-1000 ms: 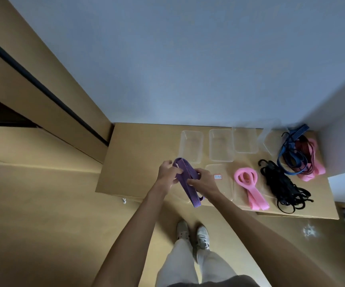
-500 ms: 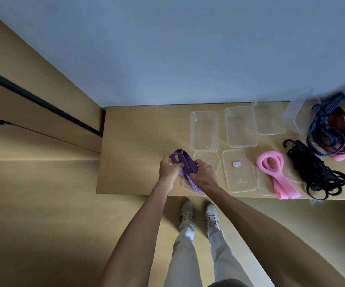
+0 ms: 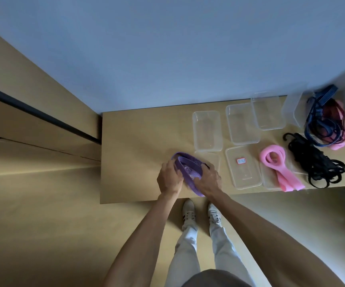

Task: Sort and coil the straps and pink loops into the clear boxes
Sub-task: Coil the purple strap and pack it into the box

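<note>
A purple strap point(image 3: 188, 170) is looped between both hands near the table's front edge. My left hand point(image 3: 169, 179) grips its left side and my right hand point(image 3: 207, 179) grips its right side, with one end hanging past the edge. Three empty clear boxes point(image 3: 207, 131) point(image 3: 241, 123) point(image 3: 268, 110) stand in a row behind. A pink loop point(image 3: 275, 164) lies to the right. Further right lie a tangle of black straps point(image 3: 314, 162) and a pile of blue, red and pink straps point(image 3: 327, 123).
A clear lid with a red label point(image 3: 242, 167) lies between my hands and the pink loop, and another lid lies under the purple strap. The wooden table point(image 3: 134, 154) meets the wall behind. A fourth clear box point(image 3: 291, 108) sits at the far right. My shoes are below the table edge.
The view has shifted so the table sits lower and closer. My hands have widened the purple strap into a larger loop and lowered it toward the table.
</note>
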`<state>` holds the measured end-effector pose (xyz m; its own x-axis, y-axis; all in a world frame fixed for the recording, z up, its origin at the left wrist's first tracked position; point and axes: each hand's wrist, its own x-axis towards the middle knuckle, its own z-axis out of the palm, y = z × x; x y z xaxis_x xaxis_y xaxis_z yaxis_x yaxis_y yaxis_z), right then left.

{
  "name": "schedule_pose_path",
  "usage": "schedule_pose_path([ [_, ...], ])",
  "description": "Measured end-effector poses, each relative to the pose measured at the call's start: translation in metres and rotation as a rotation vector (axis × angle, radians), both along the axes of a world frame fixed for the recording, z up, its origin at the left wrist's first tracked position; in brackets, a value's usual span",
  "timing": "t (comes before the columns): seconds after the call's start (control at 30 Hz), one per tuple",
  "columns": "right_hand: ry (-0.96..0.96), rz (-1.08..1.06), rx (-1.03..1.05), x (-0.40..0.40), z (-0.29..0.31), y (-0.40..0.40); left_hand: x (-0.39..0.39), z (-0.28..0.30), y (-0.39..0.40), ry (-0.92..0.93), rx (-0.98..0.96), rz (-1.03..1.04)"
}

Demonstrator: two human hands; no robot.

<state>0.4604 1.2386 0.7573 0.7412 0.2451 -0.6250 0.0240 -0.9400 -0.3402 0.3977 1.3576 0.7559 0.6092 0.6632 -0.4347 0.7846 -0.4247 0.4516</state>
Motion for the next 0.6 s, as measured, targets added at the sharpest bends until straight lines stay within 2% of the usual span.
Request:
schedule_pose_path([
  [0.1, -0.131, 0.014, -0.042, 0.001, 0.013, 0.008, 0.006, 0.010, 0.004, -0.022, 0.044, -0.021],
  [0.33, -0.430, -0.014, 0.204, 0.026, 0.091, 0.009, 0.039, 0.064, 0.007, -0.325, 0.069, -0.141],
  [0.47, -0.498, -0.062, 0.235, 0.042, 0.133, 0.002, 0.068, 0.100, 0.000, -0.443, 0.122, -0.217],
  [0.6, -0.539, -0.122, 0.237, 0.063, 0.166, -0.012, 0.100, 0.127, -0.013, -0.440, 0.136, -0.346],
])
